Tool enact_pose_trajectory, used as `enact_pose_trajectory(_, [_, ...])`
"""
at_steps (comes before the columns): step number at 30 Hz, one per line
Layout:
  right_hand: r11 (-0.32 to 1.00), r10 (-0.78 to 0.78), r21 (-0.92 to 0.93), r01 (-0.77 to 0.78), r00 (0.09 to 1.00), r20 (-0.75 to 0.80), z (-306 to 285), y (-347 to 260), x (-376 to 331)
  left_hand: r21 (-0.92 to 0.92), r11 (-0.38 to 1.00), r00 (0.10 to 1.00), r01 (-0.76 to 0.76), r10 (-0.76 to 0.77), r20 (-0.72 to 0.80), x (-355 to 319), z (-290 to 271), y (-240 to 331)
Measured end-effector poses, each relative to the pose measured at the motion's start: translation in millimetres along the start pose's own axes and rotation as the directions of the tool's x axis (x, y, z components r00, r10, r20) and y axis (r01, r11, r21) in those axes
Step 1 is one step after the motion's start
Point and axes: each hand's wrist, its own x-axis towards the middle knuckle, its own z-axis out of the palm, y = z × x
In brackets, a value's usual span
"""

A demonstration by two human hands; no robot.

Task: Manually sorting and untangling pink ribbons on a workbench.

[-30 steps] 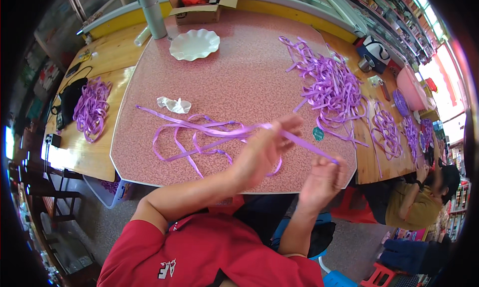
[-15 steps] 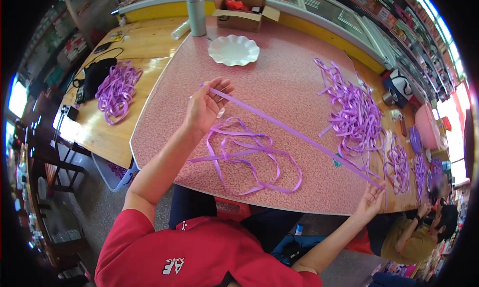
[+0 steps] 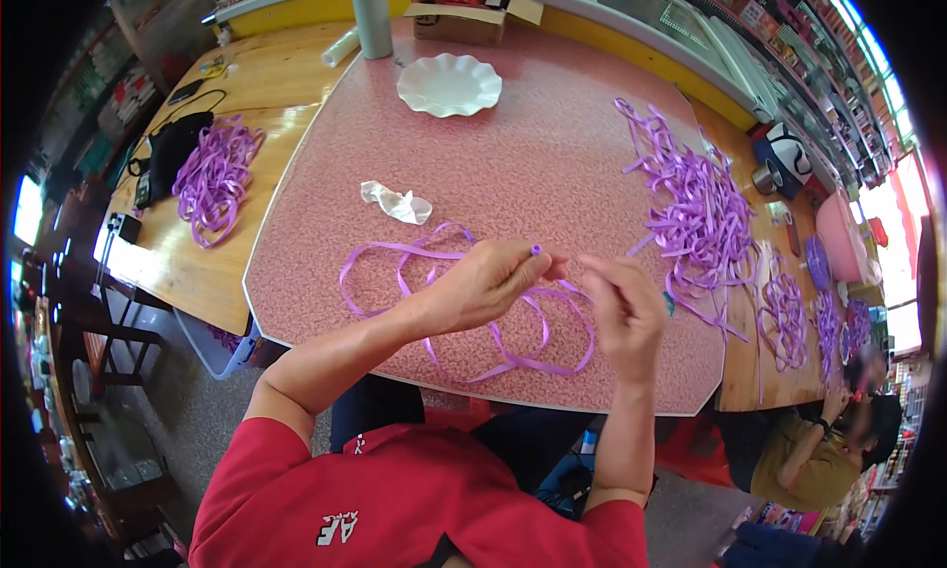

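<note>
My left hand (image 3: 488, 284) is closed in a pinch over the middle of the pink table, with a small curl of purple ribbon (image 3: 537, 250) sticking up at its fingertips. Just to its right, my right hand (image 3: 629, 306) is raised with loosely bent fingers, and no ribbon shows in it. Under both hands, a long purple ribbon lies in loose loops (image 3: 545, 336) on the tabletop, partly covered by the left hand and forearm. A crumpled white tissue (image 3: 397, 203) rests beyond the left forearm.
A large heap of purple ribbon (image 3: 700, 208) covers the table's right side; another pile (image 3: 219, 173) lies on the wooden table at left. A white scalloped plate (image 3: 449, 84), a grey-green flask (image 3: 371, 20) and a cardboard box (image 3: 459, 23) stand at the back. Another person (image 3: 809, 459) sits at right.
Both hands have come together at the middle; the ribbon stretched between them is no longer taut. The right hand moved left and up from the table's right corner. The tissue is now uncovered.
</note>
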Motion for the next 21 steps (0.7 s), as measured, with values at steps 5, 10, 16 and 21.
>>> enact_pose_trajectory(5, [0.995,0.045,0.078,-0.056,0.989,0.141,28,-7,16,0.258,0.961,0.995,-0.103,0.096,0.039,-3,1,-3])
enact_pose_trajectory(10, [0.985,0.065,0.149,-0.085,0.989,0.134,34,5,10,0.095,0.995,0.999,-0.028,0.025,0.035,-3,-2,6])
enact_pose_trajectory(16, [0.901,0.267,0.340,-0.268,0.962,0.052,46,11,4,-0.522,0.826,0.968,0.213,-0.250,-0.001,-7,0,-15])
enact_pose_trajectory(21, [0.917,0.262,0.296,-0.266,0.964,0.055,43,15,3,-0.492,0.851,0.967,0.182,-0.244,-0.066,-4,-2,-17])
